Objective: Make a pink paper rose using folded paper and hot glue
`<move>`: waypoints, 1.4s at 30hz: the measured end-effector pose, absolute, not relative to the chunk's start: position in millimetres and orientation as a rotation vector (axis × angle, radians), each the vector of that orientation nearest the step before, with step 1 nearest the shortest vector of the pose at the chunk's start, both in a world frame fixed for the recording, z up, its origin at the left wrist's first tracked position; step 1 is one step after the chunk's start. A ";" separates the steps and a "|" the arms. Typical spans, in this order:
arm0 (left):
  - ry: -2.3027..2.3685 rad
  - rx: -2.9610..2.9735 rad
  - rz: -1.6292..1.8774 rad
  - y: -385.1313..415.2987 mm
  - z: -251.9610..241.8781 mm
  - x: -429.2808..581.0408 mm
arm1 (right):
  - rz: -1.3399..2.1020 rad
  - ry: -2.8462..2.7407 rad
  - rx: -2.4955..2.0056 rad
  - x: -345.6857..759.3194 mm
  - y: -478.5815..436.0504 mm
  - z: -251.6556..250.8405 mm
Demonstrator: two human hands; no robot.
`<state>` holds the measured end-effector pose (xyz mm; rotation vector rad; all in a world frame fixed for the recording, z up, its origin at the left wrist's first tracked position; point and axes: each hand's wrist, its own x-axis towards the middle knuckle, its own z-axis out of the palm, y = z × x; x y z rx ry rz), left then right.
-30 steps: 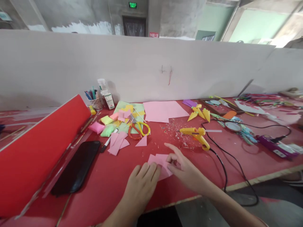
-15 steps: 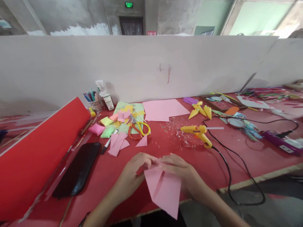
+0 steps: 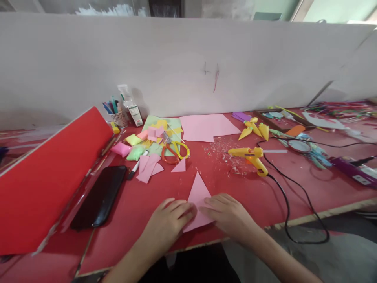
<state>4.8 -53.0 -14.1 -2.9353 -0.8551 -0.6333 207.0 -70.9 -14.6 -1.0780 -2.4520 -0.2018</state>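
Note:
A folded sheet of pink paper [image 3: 199,192] lies at the front of the red table, its narrow point facing away from me. My left hand [image 3: 173,218] grips its left side, fingers curled over the edge. On the opposite side, my right hand [image 3: 228,214] has its fingertips closed on the paper, partly covering it. Just beyond are a small pink paper triangle [image 3: 179,166] and scissors with red and yellow handles [image 3: 182,151]. Several pink paper scraps [image 3: 147,168] are off to the left.
A yellow glue gun [image 3: 250,155] with a black cord lies right of centre among small shavings. Yellow paper cones [image 3: 253,129] and a large pink sheet [image 3: 203,127] are at the back. A black phone-like slab [image 3: 101,196] and a slanted red board [image 3: 55,181] occupy the left.
The pink paper has gone from hanging between my hands to lying on the table, its point turned away from me. My hands have spread to its two sides. My view has tilted down.

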 end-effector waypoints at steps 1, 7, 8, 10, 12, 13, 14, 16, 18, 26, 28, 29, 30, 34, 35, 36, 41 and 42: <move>-0.864 -2.909 -0.677 -54.6 -14.9 3.2 | -0.134 -2.442 -1.066 210.3 -69.7 -15.5; -1.073 -2.939 -0.730 -60.9 -10.9 -7.5 | 0.176 -2.416 -0.938 217.9 -61.7 -17.1; -1.109 -2.962 -0.720 -61.3 -10.2 -9.0 | 0.213 -2.427 -0.938 216.6 -61.8 -17.6; -1.211 -2.967 -0.669 -62.3 -9.7 -10.2 | 0.270 -2.429 -0.950 213.6 -62.7 -18.9; -1.314 -2.910 -0.589 -63.6 -10.3 -8.3 | 0.294 -2.416 -0.966 211.2 -63.9 -19.9; -1.334 -2.897 -0.551 -64.3 -10.8 -6.4 | 0.296 -2.406 -0.976 210.2 -64.4 -20.1; -1.326 -2.908 -0.532 -64.9 -11.4 -4.1 | 0.300 -2.396 -0.992 209.3 -64.7 -19.8; -1.271 -2.972 -0.584 -65.2 -12.9 0.7 | 0.328 -2.370 -1.038 207.2 -64.7 -18.3; -1.272 -3.017 -0.697 -64.2 -14.8 4.4 | 0.401 -2.333 -1.084 204.6 -64.4 -15.6; -1.457 -2.937 -0.859 -61.6 -19.1 9.9 | 0.602 -2.116 -1.295 198.9 -63.6 -12.1; -1.507 -2.894 -0.839 -62.1 -18.8 10.4 | 0.626 -2.104 -1.312 199.5 -64.1 -12.9; -1.536 -2.871 -0.825 -62.1 -18.8 10.1 | 0.636 -2.095 -1.321 200.0 -64.6 -13.1; -1.566 -2.860 -0.815 -61.7 -19.0 9.3 | 0.637 -2.086 -1.332 200.6 -65.3 -13.2; -1.506 -3.077 -0.885 -58.3 -22.0 1.6 | 0.548 -2.121 -1.314 203.1 -71.4 -12.2; -1.463 -3.127 -0.923 -57.6 -23.1 -0.5 | 0.527 -2.152 -1.298 203.7 -73.4 -11.7; -1.424 -3.156 -0.950 -57.3 -24.1 -2.2 | 0.513 -2.182 -1.286 204.2 -75.1 -11.1; -1.466 -3.102 -0.888 -59.0 -23.4 -0.5 | 0.503 -2.222 -1.279 205.5 -77.4 -10.2; -1.502 -3.087 -0.855 -59.4 -22.2 1.3 | 0.503 -2.218 -1.273 205.4 -76.6 -10.8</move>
